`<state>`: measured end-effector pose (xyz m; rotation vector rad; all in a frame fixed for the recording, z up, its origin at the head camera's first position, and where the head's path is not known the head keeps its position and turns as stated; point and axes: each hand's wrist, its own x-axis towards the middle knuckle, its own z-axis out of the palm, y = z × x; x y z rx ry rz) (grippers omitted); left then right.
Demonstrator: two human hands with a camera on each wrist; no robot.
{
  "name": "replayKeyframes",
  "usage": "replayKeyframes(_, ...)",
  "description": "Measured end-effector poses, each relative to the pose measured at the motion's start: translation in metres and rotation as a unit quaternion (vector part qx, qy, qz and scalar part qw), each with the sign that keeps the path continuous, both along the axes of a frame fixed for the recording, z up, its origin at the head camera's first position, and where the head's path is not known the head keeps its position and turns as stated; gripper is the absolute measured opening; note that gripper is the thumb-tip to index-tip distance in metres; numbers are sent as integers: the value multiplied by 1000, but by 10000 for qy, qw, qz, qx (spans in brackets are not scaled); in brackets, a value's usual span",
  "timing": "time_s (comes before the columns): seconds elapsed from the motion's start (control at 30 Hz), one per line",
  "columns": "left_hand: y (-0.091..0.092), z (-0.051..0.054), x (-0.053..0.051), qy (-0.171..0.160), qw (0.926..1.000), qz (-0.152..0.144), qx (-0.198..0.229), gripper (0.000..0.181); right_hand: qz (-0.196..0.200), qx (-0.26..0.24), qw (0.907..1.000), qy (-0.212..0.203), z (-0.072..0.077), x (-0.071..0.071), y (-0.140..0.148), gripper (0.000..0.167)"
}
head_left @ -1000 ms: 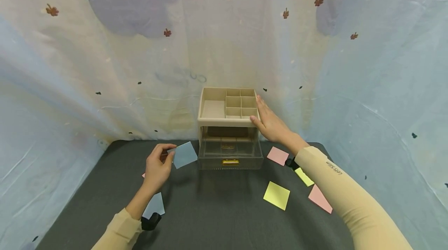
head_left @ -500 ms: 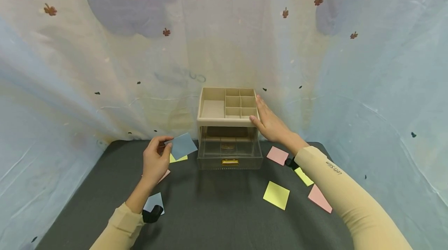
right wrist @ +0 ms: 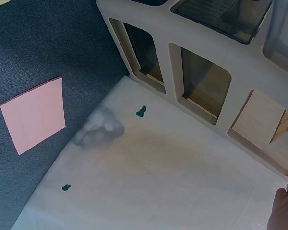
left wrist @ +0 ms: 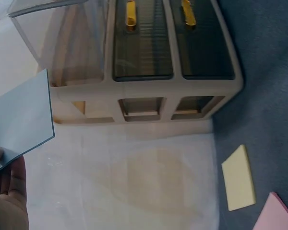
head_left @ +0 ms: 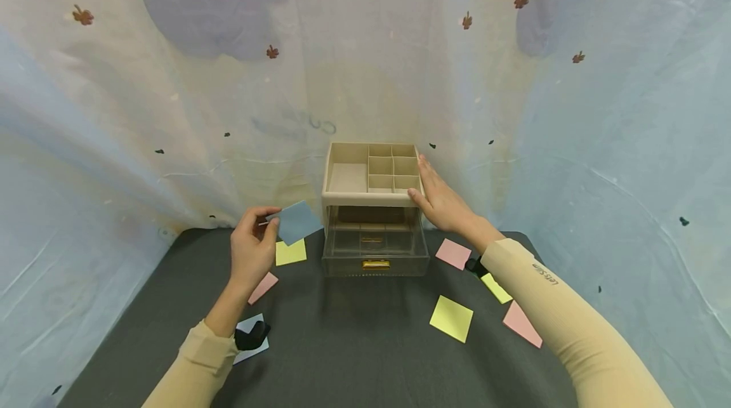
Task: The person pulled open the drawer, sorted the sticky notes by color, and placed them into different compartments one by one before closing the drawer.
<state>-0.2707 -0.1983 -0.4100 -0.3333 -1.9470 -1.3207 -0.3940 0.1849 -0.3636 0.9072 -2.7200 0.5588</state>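
Observation:
My left hand [head_left: 251, 249] pinches a blue sticky note pad [head_left: 297, 223] between thumb and fingers, just left of a beige desktop organizer [head_left: 342, 196]. In the left wrist view the blue pad is held apart from the table, beside a pulled-out clear drawer [left wrist: 62, 36]. This upper drawer has a gold handle [head_left: 375, 264] and juts toward me. My right hand [head_left: 448, 205] lies with straight fingers along the organizer's right side, its thumb on the top front corner. The right wrist view catches only a bit of that hand at its lower right.
Left on the dark table [head_left: 354, 344] lie a yellow pad [head_left: 291, 252], a pink pad [head_left: 263, 288] and another blue pad [head_left: 251, 354]. To the right are pink [head_left: 454, 254] and yellow [head_left: 451, 319] pads, some near my right forearm. A patterned cloth [head_left: 365, 78] hangs behind.
My left hand has lifted the blue pad upward and tilted it, uncovering the yellow and pink pads below. My right hand and the organizer have stayed in place.

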Motion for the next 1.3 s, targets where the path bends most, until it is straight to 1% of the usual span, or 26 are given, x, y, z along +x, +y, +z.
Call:
replayKeyframes(0.2,8,7,-2,198,9994,-114,266,25,13,18,10000,48,-1,-2,0,78)
replayKeyframes(0.4,20,21,-2,444,9978,-184,451,23,4,15,10000,21,0,-1,0,79)
replayKeyframes(0.57,31,29,-3,500,9965,-395,543,20,-10,20,10000,18,-1,0,1,79)
replayKeyframes(0.8,48,37,-9,594,9941,-733,541,21,19,20,10000,53,-2,-2,1,78)
replayKeyframes(1.03,70,43,-15,590,9923,-910,606,23,16,13,10000,19,-2,-1,1,78)
replayKeyframes(1.2,85,44,-19,682,9909,-1068,444,23,-1,-3,10000,37,-1,0,0,78)
replayKeyframes(1.3,94,46,-18,634,9909,-1156,289,22,-2,9,10000,53,-1,0,0,78)
